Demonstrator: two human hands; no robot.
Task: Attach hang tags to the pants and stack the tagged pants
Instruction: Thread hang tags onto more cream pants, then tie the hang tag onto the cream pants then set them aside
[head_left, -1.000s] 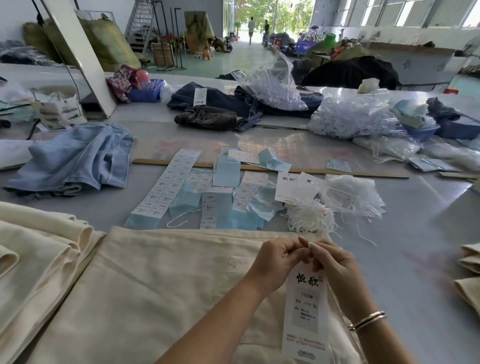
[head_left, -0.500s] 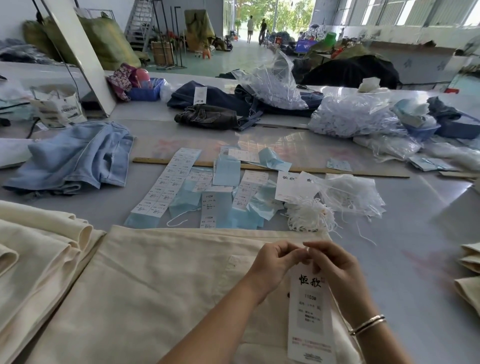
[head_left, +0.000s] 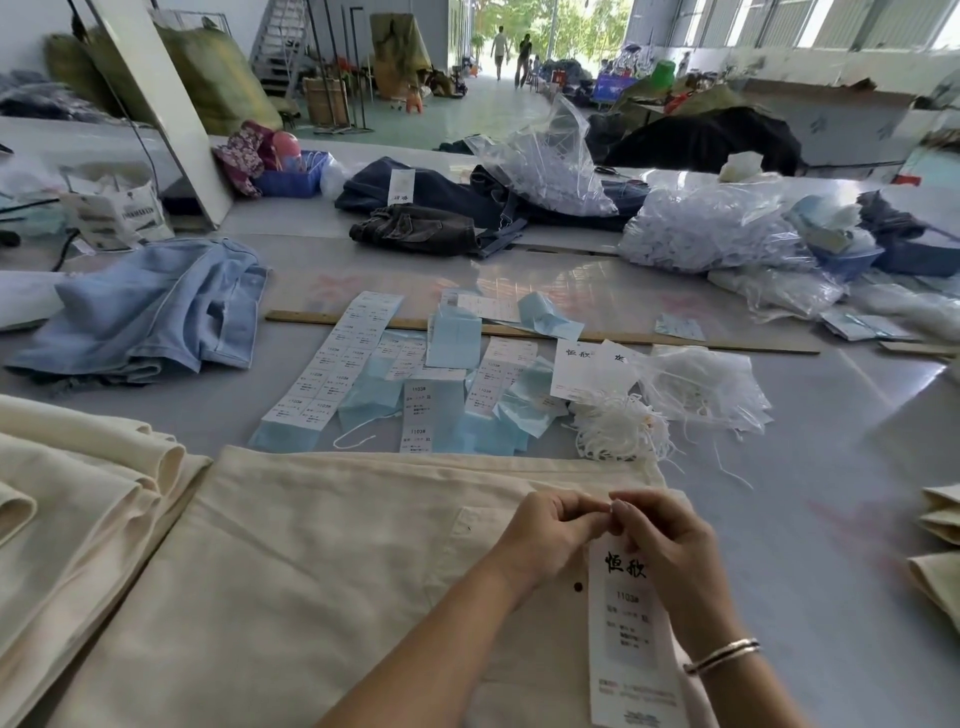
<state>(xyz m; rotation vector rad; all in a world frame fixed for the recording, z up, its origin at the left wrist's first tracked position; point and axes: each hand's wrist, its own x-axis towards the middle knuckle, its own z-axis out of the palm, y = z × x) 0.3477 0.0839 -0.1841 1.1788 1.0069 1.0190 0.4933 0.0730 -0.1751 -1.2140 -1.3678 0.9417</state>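
Note:
Cream pants (head_left: 322, 571) lie flat in front of me on the grey table. A long white hang tag (head_left: 631, 639) with black characters hangs over them near their right edge. My left hand (head_left: 550, 535) and my right hand (head_left: 665, 545) meet fingertip to fingertip at the tag's top end, both pinching there; whatever string lies between the fingers is hidden. A stack of folded cream pants (head_left: 67, 488) sits at the left. Loose white strings (head_left: 618, 428) and more white tags (head_left: 587, 369) lie just beyond the pants.
Label strips and blue backing sheets (head_left: 363, 374) cover the table's middle, behind them a wooden ruler (head_left: 675, 340). Blue jeans (head_left: 150, 312) lie at left, dark jeans (head_left: 415, 228) and plastic bags of tags (head_left: 711, 234) at the back. Folded cream fabric (head_left: 940, 551) lies at the right edge.
Both hands have stayed at the tag's top, their fingertips shifting slightly. The tag has dropped a little lower in view.

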